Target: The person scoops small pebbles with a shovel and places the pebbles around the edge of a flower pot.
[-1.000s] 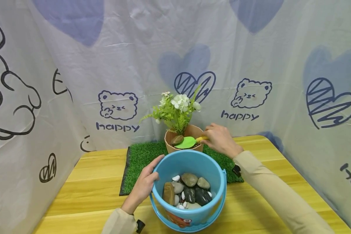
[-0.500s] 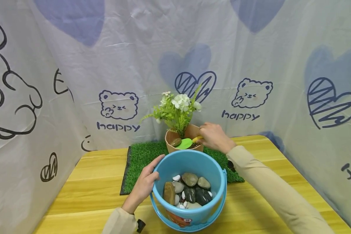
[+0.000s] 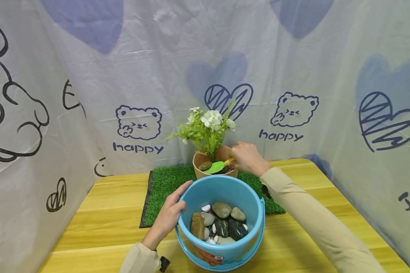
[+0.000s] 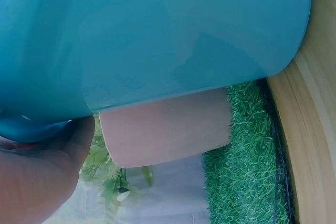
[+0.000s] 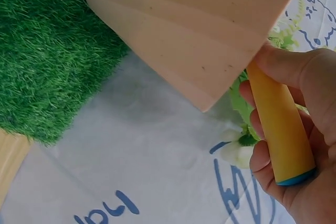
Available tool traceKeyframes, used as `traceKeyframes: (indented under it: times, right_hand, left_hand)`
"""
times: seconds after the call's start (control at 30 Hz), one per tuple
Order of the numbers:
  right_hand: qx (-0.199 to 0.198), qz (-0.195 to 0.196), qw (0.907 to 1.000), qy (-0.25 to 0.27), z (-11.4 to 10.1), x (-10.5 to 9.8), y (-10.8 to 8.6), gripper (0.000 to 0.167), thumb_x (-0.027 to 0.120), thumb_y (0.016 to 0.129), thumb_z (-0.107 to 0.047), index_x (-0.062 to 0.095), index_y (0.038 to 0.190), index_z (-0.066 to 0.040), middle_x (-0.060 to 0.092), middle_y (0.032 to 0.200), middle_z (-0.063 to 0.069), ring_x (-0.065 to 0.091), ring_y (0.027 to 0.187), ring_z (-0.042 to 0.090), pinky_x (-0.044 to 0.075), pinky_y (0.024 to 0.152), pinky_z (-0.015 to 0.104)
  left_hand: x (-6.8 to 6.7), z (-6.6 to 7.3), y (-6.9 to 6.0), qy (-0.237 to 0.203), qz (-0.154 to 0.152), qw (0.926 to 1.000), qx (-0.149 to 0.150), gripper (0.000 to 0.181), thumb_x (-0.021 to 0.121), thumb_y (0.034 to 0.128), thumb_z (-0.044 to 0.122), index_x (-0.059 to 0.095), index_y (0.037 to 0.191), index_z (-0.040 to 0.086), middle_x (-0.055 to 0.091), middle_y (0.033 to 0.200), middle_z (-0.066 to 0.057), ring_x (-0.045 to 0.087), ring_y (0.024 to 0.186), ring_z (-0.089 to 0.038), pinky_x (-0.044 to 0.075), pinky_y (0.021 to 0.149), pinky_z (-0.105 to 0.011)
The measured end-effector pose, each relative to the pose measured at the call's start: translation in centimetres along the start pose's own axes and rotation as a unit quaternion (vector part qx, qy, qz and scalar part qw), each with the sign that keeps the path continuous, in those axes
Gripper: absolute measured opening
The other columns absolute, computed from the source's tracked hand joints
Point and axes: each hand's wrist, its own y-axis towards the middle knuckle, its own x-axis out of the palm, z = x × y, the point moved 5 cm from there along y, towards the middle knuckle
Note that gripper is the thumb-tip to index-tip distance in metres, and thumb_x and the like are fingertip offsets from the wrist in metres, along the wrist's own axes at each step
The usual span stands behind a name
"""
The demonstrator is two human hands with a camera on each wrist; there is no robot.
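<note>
Here, the trowel has its green blade inside the pot beside the brown stone, our right hand wrapped round its handle. We seem to be placing that stone; next probably calls for easing the blade clear. Nearer, our left hand grips the bucket rim.

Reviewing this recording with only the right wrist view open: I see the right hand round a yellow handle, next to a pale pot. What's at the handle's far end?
Observer: In the head view it ends in a green blade.
Operator: Is anything lying next to that?
Observer: Yes, a brown stone lies beside it, inside the pot; I can't tell whether the two touch.
Operator: I can't see the left hand. What is it doing?
Observer: It is holding a blue bucket, which stands on the near side of the pot.
</note>
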Motion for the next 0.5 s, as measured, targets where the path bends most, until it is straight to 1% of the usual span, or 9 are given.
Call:
traceKeyframes:
  times: [0.1, 0.2, 0.33, 0.5]
  right_hand:
    - [-0.015, 0.007, 0.9999, 0.002, -0.25, -0.38, 0.37, 0.022, 0.081, 0.078, -0.033, 0.069, 0.070, -0.016, 0.061, 0.068, -0.002, 0.056, 0.070, 0.020, 0.049, 0.059, 0.038]
    - [-0.026, 0.011, 0.9996, -0.003, -0.47, -0.63, 0.69, 0.021, 0.081, 0.077, -0.034, 0.071, 0.069, -0.017, 0.064, 0.068, -0.002, 0.058, 0.070, 0.021, 0.050, 0.059, 0.040]
    - [-0.026, -0.001, 0.9996, -0.008, -0.44, -0.58, 0.82, 0.016, 0.081, 0.077, -0.034, 0.076, 0.075, -0.019, 0.069, 0.073, -0.002, 0.060, 0.074, 0.022, 0.052, 0.062, 0.043]
    - [-0.020, -0.019, 0.9996, 0.002, -0.13, -0.65, 0.63, 0.017, 0.080, 0.078, -0.035, 0.077, 0.078, -0.018, 0.071, 0.076, -0.002, 0.062, 0.075, 0.022, 0.053, 0.066, 0.043]
  left_hand:
    - [0.00, 0.01, -0.04, -0.002, 0.000, 1.0000, 0.001, 0.072, 0.038, 0.0811, -0.005, 0.037, 0.152, 0.010, 0.044, 0.150, -0.018, 0.048, 0.132, -0.041, 0.044, 0.102, -0.057]
    - [0.06, 0.04, -0.01, -0.004, -0.003, 1.0000, 0.006, 0.072, 0.037, 0.0812, -0.005, 0.037, 0.152, 0.010, 0.043, 0.151, -0.018, 0.048, 0.132, -0.041, 0.044, 0.103, -0.057]
    - [0.11, 0.04, 0.00, -0.003, -0.004, 1.0000, 0.007, 0.072, 0.038, 0.0810, -0.005, 0.037, 0.152, 0.010, 0.043, 0.151, -0.018, 0.048, 0.132, -0.041, 0.044, 0.102, -0.056]
    - [0.02, 0.01, -0.04, 0.000, -0.001, 1.0000, 0.004, 0.072, 0.038, 0.0811, -0.004, 0.037, 0.152, 0.009, 0.044, 0.150, -0.018, 0.049, 0.132, -0.041, 0.045, 0.101, -0.056]
